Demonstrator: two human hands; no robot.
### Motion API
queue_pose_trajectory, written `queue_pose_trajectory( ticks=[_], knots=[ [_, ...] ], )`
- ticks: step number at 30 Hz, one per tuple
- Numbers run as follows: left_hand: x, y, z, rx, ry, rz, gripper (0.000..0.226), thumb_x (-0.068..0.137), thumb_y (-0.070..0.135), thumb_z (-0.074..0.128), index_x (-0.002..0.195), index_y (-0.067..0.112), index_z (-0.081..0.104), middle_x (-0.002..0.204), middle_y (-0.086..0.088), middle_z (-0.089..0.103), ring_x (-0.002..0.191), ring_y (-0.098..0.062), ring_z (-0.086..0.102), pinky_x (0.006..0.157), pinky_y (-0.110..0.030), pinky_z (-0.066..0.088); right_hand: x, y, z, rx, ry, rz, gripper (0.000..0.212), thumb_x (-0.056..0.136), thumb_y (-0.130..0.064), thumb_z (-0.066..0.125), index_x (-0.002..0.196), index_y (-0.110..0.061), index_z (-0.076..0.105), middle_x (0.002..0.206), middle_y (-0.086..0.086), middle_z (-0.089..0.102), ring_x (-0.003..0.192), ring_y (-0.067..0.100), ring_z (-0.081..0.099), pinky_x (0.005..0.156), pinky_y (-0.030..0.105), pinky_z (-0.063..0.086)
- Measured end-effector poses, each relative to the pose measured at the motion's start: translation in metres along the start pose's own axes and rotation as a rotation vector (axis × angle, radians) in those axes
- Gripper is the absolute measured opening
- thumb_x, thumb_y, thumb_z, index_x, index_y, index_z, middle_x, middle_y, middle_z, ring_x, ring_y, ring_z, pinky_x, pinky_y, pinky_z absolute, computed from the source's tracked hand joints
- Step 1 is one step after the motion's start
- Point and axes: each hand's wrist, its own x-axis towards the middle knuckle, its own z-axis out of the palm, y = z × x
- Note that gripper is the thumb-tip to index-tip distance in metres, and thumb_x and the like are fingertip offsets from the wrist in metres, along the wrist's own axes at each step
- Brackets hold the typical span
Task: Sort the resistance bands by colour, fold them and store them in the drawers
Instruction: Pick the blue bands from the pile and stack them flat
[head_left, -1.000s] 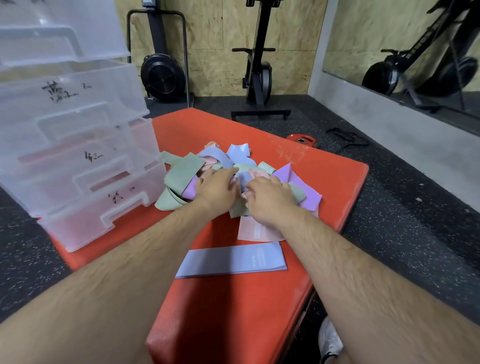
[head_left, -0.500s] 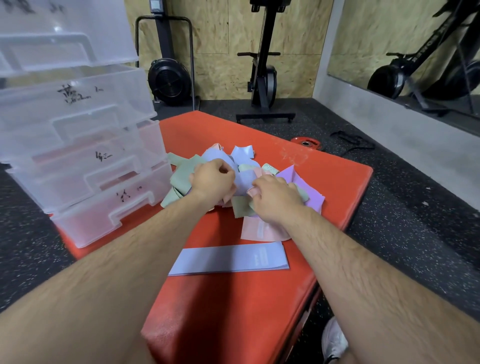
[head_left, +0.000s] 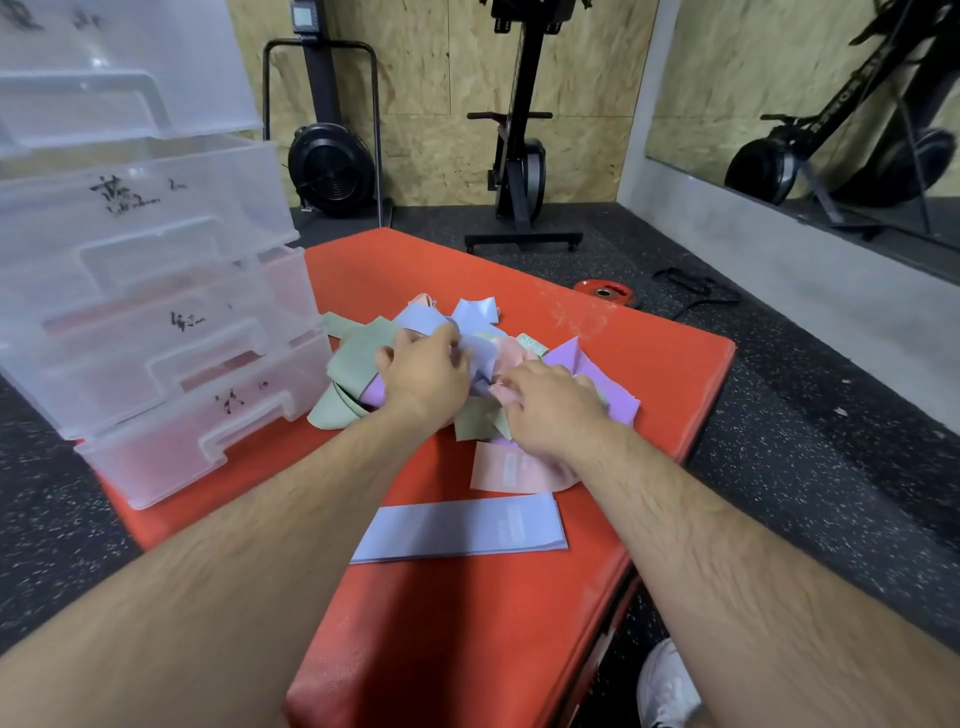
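A loose pile of resistance bands lies on the red mat (head_left: 649, 374): green bands (head_left: 353, 358), blue bands (head_left: 475, 312), a purple band (head_left: 579, 358) and a pink band (head_left: 511, 353). My left hand (head_left: 423, 371) is on top of the pile with its fingers curled round a blue band. My right hand (head_left: 550, 405) sits beside it, its fingertips pinching the pink band at the pile's middle. Nearer to me a blue band (head_left: 462, 527) lies flat and straight, and a flat pink band (head_left: 504, 467) pokes out from under my right wrist.
A clear plastic drawer unit (head_left: 156, 322) with handwritten labels stands on the mat's left side. Rowing machines (head_left: 332, 166) stand at the plywood wall. A red weight plate (head_left: 602, 292) lies on the dark floor. My white shoe (head_left: 667, 686) shows at the mat's near right.
My left hand has closed on a blue band and lifted it slightly from the pile. My right hand has shifted a little and holds the pink band.
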Motion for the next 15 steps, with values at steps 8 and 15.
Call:
queue_pose_trajectory(
  ticks=[8,15],
  knots=[
    [-0.009,-0.005,-0.054,-0.592,0.221,-0.01,0.007,0.094,0.043,0.054,0.092,0.037,0.057,0.1,0.012,0.059,0.107,-0.013,0.049,0.095,-0.037,0.041,-0.001,-0.015,-0.013,0.02,0.137,0.006,0.04,0.1,-0.027,0.034,0.138,-0.026,0.048,0.142,0.001,0.049,0.13,0.028,0.042,0.102,0.046,0.03],
    [-0.018,-0.009,-0.095,-0.777,0.312,0.111,0.004,0.097,0.038,0.055,0.095,0.038,0.059,0.098,0.015,0.065,0.103,-0.02,0.062,0.092,-0.051,0.049,-0.001,-0.024,-0.013,0.139,0.178,0.005,0.043,0.097,-0.039,0.046,0.139,-0.033,0.048,0.143,-0.003,0.051,0.131,0.029,0.045,0.102,0.045,0.033]
  ],
)
